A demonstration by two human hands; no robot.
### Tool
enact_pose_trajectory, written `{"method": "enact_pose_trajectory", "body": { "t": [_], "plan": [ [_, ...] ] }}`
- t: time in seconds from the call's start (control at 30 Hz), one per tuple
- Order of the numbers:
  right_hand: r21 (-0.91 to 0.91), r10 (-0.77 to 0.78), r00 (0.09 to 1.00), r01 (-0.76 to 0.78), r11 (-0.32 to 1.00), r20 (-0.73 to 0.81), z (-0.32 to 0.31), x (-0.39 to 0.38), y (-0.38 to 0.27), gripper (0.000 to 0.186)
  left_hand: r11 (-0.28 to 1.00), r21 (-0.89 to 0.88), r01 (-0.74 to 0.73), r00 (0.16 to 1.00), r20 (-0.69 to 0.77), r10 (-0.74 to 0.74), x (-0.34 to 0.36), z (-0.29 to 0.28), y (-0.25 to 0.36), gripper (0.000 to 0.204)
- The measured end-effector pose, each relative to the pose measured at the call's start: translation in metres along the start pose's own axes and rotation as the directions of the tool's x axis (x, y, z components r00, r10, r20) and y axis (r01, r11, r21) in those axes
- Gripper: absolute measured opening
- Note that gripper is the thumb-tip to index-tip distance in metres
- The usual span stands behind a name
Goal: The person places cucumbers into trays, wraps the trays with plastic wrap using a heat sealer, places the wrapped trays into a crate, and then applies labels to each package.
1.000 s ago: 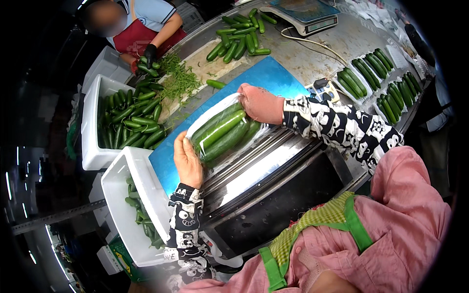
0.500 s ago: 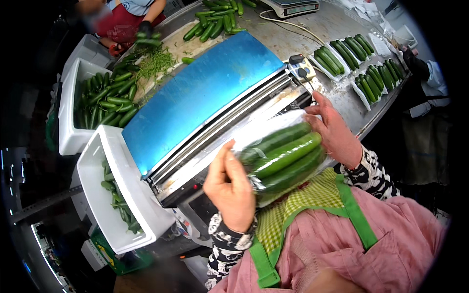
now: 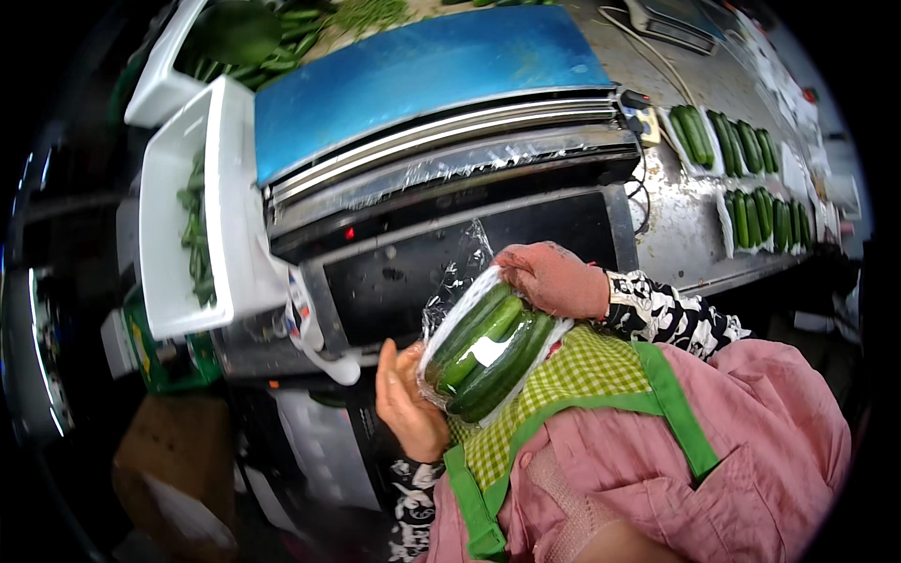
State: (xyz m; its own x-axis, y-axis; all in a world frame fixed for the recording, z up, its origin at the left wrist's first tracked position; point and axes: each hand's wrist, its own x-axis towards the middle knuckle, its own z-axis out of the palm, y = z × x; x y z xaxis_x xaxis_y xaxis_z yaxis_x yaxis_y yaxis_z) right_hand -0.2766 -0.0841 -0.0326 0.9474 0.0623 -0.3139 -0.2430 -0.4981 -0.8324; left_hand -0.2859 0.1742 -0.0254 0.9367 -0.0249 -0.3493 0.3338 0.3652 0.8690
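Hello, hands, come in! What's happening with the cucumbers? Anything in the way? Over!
Right hand gripping wrapped cucumber tray; left hand at its lower-left end. Cucumbers under clear film. Loose film sticking out on the far side.

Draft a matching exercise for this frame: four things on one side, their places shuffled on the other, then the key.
Things:
1. Film-wrapped cucumbers
2. Blue panel
3. Rows of cucumber packs
4. Brown carton

Places:
A. Right side, on the metal table
B. Lower left of the picture
C. Between the left hand and right hand
D. Top centre of the picture

Pairs: 1-C, 2-D, 3-A, 4-B
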Motion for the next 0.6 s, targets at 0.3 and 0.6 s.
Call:
{"method": "enact_pose_trajectory", "body": {
  "t": [0.3, 0.6],
  "plan": [
    [-0.042, -0.312, 0.885, 0.347, 0.937, 0.345, 0.035, 0.023, -0.053, 0.023, 0.794, 0.608, 0.001, 0.765, 0.511, -0.392, 0.015, -0.004, 0.04, 0.087],
    [-0.027, -0.358, 0.675, 0.488, 0.872, 0.645, 0.089, 0.026, -0.082, 0.055, 0.818, 0.575, -0.022, 0.777, 0.524, -0.347, -0.005, -0.052, 0.037, 0.076]
  ]
}}
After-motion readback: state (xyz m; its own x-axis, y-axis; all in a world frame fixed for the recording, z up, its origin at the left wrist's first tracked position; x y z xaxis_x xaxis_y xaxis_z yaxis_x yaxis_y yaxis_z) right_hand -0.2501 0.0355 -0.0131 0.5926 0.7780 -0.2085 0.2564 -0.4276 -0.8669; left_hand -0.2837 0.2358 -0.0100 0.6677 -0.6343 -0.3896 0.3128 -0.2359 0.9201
